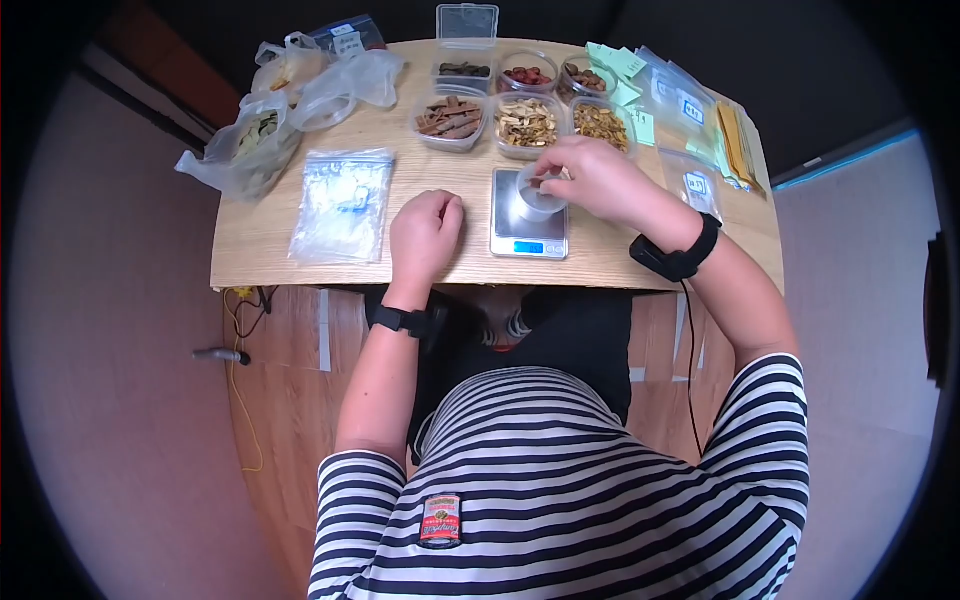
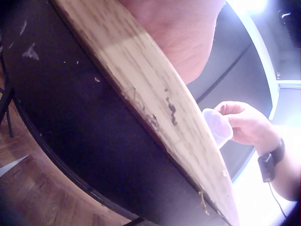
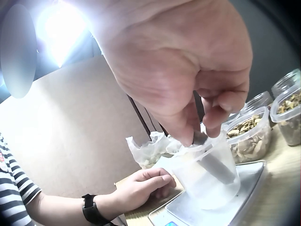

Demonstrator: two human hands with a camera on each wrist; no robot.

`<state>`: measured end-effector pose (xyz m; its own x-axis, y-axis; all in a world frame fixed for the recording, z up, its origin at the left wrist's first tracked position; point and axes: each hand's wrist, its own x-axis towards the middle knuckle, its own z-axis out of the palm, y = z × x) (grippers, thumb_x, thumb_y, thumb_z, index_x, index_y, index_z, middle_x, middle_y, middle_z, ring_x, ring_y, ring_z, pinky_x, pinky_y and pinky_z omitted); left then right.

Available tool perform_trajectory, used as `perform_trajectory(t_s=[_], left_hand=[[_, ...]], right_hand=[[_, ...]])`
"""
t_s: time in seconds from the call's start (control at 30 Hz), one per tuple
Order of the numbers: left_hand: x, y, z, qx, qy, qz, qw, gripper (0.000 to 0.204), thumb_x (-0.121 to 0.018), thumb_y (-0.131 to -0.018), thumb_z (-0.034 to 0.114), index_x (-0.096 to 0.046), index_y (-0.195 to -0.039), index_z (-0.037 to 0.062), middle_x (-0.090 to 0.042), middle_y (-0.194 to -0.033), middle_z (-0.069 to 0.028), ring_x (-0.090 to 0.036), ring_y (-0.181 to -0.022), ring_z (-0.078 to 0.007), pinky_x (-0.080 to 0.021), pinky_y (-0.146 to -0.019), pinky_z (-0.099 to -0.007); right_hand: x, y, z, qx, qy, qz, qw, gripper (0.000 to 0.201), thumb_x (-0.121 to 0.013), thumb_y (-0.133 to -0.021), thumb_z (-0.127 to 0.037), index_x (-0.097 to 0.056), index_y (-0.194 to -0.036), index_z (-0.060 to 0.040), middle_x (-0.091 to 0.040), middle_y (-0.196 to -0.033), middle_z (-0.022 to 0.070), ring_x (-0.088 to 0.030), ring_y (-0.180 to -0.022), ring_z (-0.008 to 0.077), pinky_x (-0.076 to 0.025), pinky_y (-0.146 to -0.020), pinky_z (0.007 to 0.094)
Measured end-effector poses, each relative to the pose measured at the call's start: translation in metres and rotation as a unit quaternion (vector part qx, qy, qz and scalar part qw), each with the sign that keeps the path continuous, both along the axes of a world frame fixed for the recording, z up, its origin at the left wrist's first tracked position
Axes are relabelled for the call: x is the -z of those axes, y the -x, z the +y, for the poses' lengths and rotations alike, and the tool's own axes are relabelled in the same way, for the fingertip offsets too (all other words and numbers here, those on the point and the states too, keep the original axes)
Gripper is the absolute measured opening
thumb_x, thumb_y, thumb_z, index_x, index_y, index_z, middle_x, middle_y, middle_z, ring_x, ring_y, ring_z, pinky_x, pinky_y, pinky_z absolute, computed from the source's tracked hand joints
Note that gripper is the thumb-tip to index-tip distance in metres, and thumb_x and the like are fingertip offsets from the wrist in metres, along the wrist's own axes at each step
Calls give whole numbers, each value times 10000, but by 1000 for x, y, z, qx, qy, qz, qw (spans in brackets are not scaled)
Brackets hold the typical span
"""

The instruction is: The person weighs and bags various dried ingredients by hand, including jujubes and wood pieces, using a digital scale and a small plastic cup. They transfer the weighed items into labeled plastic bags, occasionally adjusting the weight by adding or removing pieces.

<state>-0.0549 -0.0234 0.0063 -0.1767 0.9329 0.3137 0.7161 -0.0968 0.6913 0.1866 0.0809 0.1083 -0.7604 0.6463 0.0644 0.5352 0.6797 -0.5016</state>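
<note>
A small clear cup [image 1: 540,196] stands on the digital scale [image 1: 502,215], whose display is lit. My right hand [image 1: 600,180] is over the cup; in the right wrist view its thumb and fingers [image 3: 202,136] pinch a dark flat strip [image 3: 216,168] that reaches down inside the cup [image 3: 188,174]. The left wrist view shows the right hand [image 2: 247,123] at the rim of the cup [image 2: 217,128]. My left hand [image 1: 425,235] rests on the table left of the scale, its fingers loosely curled and holding nothing.
Behind the scale stand tubs of brown bark pieces [image 1: 450,120], pale slices [image 1: 527,124] and red dried fruit [image 1: 527,76]. Clear bags [image 1: 343,205] lie at left, near filled plastic bags [image 1: 255,150]. Green notes [image 1: 622,62] and brown envelopes [image 1: 735,145] lie at right.
</note>
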Motion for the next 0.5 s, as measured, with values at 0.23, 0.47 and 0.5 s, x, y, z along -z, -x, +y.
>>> perform_trajectory(t_s=[0.23, 0.47, 0.5], left_hand=[[0, 0, 1, -4, -5, 4, 1000, 235, -618, -959, 241, -710, -910, 31, -689, -855, -146, -657, -805, -347, -513, -724, -414], [1, 0, 1, 0, -1, 6, 1000, 228, -626, -955, 237, -711, -905, 31, -685, -844, -145, -659, -792, -333, -512, -717, -403], [0, -1, 1, -3, 0, -3, 1000, 219, -622, -944, 225, -705, -881, 32, -676, -828, -145, -649, -794, -342, -508, -717, -424]], right_hand=[[-5, -14, -12, 66, 0, 55, 996, 216, -667, -919, -171, -708, -1070, -22, -642, -912, 98, -626, -845, 210, -502, -754, 328], [67, -64, -32, 325, 125, 186, 919, 237, -658, -961, -232, -704, -1000, -3, -676, -795, 55, -597, -703, 121, -481, -672, 280], [82, -68, -36, 326, 127, 186, 918, 237, -658, -961, -232, -704, -1000, -3, -676, -795, 55, -597, -703, 121, -481, -672, 280]])
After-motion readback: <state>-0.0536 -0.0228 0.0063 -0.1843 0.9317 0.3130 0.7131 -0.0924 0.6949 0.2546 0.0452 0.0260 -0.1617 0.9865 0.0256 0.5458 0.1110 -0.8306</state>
